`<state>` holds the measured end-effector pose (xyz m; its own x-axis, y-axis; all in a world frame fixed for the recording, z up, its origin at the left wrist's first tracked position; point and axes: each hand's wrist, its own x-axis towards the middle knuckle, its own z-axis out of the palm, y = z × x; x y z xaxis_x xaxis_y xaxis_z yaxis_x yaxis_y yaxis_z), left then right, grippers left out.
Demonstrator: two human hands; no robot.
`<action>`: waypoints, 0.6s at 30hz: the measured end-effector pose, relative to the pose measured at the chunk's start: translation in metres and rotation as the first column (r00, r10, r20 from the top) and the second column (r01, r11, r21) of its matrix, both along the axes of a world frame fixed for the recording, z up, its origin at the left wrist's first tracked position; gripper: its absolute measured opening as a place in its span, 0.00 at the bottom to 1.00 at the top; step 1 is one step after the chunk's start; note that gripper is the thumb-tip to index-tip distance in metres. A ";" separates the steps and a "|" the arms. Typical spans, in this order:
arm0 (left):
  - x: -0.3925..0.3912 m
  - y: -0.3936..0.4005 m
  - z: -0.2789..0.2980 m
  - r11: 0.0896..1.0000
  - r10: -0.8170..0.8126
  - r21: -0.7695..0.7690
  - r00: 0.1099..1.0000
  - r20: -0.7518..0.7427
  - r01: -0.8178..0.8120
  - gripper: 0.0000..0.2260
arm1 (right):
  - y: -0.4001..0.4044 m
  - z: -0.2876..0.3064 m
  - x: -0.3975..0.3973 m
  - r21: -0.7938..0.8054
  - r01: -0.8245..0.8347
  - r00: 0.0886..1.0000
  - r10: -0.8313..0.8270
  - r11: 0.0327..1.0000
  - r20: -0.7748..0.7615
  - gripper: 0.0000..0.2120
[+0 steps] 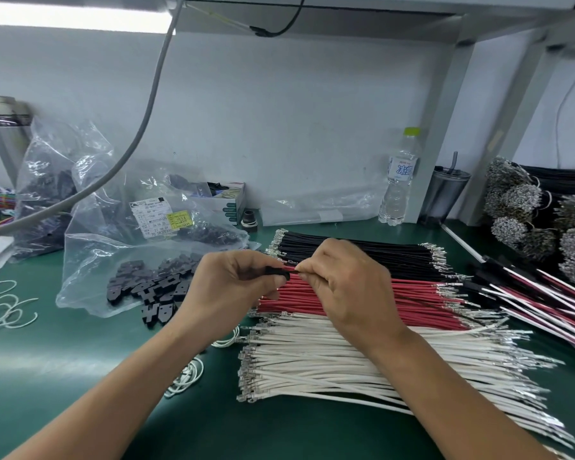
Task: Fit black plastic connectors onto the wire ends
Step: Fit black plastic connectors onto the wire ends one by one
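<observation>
- Lying nearest, in front of the hands, the white wires [362, 360] are still bare-ended.
- Above the red wires [346, 295], the left hand [236, 287] pinches a black connector [277, 273]; the right hand [349, 283] pinches one red wire [290, 269] at the connector's mouth.
- Step in hand, as judged: insertion. Next: push the terminal straight in until seated.
- Beyond the red wires lie the black wires [362, 252]; left of them, loose connectors [146, 283].
</observation>
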<state>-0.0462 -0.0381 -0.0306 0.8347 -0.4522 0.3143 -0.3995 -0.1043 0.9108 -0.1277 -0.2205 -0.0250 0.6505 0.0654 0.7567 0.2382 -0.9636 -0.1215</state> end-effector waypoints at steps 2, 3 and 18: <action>0.004 -0.001 0.001 0.998 0.051 -0.039 0.998 -0.044 -0.053 0.05 | -0.002 0.002 0.000 -0.045 0.058 0.998 -0.057 0.997 0.031 0.07; 0.007 0.000 0.001 0.994 0.078 -0.075 0.994 -0.080 -0.084 0.06 | -0.002 0.001 0.000 -0.058 0.041 0.999 -0.040 0.997 0.017 0.07; 0.012 0.003 -0.007 0.984 0.160 -0.059 0.981 -0.106 -0.167 0.05 | 0.007 -0.018 0.013 -0.078 0.012 0.942 -0.037 0.997 -0.332 0.06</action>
